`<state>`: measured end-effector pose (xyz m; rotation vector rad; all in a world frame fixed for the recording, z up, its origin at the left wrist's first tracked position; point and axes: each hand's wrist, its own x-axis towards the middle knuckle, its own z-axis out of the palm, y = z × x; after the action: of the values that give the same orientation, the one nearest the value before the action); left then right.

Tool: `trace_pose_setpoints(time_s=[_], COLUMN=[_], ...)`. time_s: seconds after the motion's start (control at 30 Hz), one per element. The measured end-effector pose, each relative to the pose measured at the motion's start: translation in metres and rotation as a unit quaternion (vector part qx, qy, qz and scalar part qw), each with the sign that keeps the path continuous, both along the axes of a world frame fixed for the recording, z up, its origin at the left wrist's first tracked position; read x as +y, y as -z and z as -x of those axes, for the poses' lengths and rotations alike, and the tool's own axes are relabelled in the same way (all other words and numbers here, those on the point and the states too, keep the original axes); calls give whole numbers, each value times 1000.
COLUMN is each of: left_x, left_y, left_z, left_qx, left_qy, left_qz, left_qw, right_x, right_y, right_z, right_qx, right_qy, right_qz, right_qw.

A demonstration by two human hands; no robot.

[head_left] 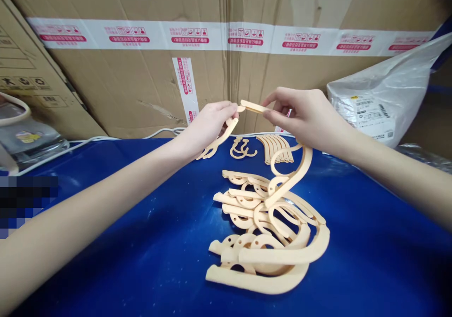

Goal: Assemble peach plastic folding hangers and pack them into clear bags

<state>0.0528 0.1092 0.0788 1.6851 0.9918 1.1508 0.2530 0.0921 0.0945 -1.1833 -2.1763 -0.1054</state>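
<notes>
My left hand is closed on the top end of a cream plastic hanger arm whose lower end hangs toward the blue tabletop. My right hand pinches the end of a second cream hanger piece; its long curved body runs down below the palm. The two held ends meet between my hands above the table. Below them lies a loose pile of cream hanger parts. Behind it sit a small hook piece and a neat stack of hanger arms.
Large taped cardboard boxes stand as a wall right behind the table. A clear plastic bag with a printed label rests at the back right. A white cable runs along the back edge, toward a plastic-wrapped item at far left.
</notes>
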Motion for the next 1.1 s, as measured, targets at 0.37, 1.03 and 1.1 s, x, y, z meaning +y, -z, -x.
trace_pose_setpoints(time_s=[0.37, 1.03, 1.1], left_x=[23, 39, 34], left_y=[5, 26, 26], left_z=[12, 18, 8], left_qx=[388, 49, -67], left_qy=[-176, 78, 145], left_qz=[-257, 103, 154], left_qw=[867, 990, 975], right_x=[43, 51, 50], right_y=[4, 0, 5], right_z=[4, -30, -30], right_qx=[-90, 498, 477], right_qy=[-15, -58, -72], right_qz=[120, 159, 158], right_qw=[988, 850, 861])
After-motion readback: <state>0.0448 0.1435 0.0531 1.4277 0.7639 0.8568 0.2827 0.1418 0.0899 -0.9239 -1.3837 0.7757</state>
